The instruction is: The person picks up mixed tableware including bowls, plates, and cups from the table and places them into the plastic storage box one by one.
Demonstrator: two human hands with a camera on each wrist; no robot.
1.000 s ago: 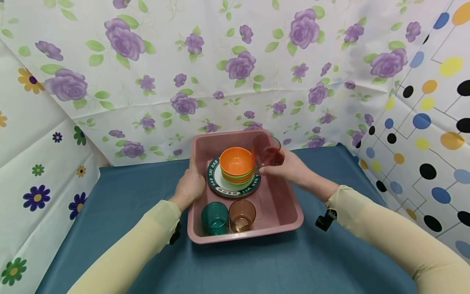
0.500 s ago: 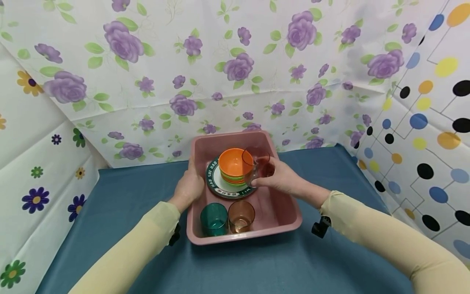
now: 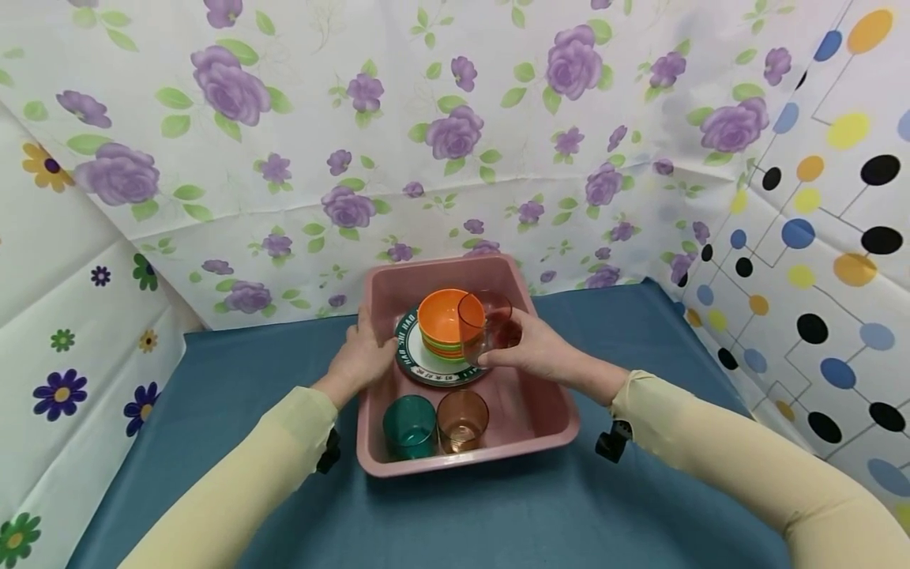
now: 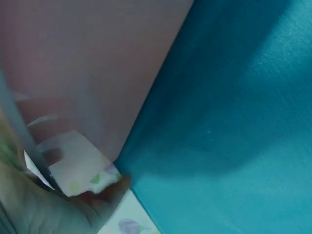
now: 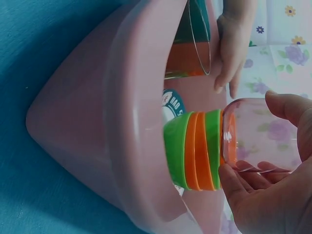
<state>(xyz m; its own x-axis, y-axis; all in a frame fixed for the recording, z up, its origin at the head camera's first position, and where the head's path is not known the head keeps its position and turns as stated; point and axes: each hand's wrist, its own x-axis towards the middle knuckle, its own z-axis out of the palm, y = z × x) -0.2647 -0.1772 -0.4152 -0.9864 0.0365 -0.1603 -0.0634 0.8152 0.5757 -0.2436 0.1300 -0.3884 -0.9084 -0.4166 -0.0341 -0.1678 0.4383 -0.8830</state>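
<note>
My right hand (image 3: 536, 348) holds a clear pinkish drinking glass (image 3: 492, 312) over the pink tub (image 3: 472, 462). In the right wrist view the glass (image 5: 258, 134) lies sideways across the picture, between thumb and fingers, its rim overlapping the stacked bowls (image 5: 195, 151). These orange and green bowls (image 3: 439, 316) stand on a plate (image 3: 412, 362) with a dark green lettered border. My left hand (image 3: 359, 359) grips the tub's left rim, thumb over the inside. In the left wrist view, part of that hand (image 4: 53, 209) shows at the tub's wall.
A teal glass (image 3: 409, 427) and an amber glass (image 3: 462, 423) stand side by side in the tub's near left corner. Blue cloth (image 3: 284, 348) covers the table. A floral sheet (image 3: 398, 103) hangs behind, and a dotted sheet (image 3: 825, 316) hangs on the right.
My right hand has brought the glass left and slightly nearer, so it now overlaps the bowls' right side in the head view. My left hand keeps its place on the tub; the head view has shifted slightly.
</note>
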